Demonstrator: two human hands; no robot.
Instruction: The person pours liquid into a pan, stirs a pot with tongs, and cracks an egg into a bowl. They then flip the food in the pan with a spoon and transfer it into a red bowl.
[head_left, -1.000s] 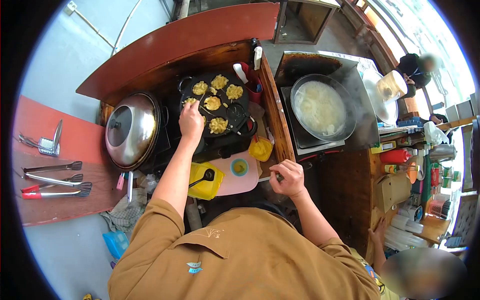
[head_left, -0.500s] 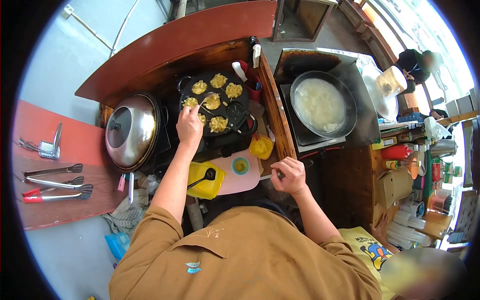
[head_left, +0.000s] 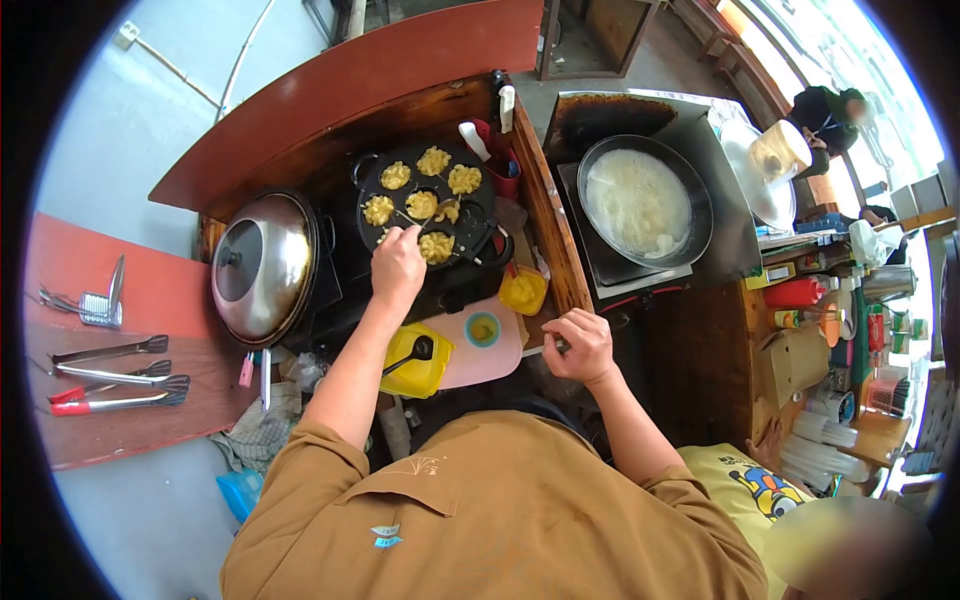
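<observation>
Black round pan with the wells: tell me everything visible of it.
The black, round, metal-looking pan appears level, with round wells; most hold lumpy yellow food, while one at its right looks bare. Loop handles stand at upper left and lower right. The left hand is over its near edge, holding a thin metallic utensil among the wells. Utensil contact and support beneath are unclear.

"Materials, quick. Pan (head_left: 475, 218)?"

"Mine's metal by the look, dark, mostly matt."

"Domed lid (head_left: 287, 235)?"

"Polished metal, glossy."

"Yellow tub (head_left: 425, 381), pink board (head_left: 480, 372)?"

"Both smooth plastic as I see it; tub shinier, board nearer matt."

"Wood?"

"Frame (head_left: 563, 240) beside my pan: grain showing, dark streaks, looks rough. Red-brown counter (head_left: 150, 430): smoother, painted look."

"Cloth?"

"My shirt (head_left: 480, 500), matt. Checked rag (head_left: 258, 432), crumpled, matt too."

"Tongs (head_left: 112, 371)?"

"Metal shafts, some shine."

"Box (head_left: 795, 368)?"

"Plain cardboard, matt."
</observation>
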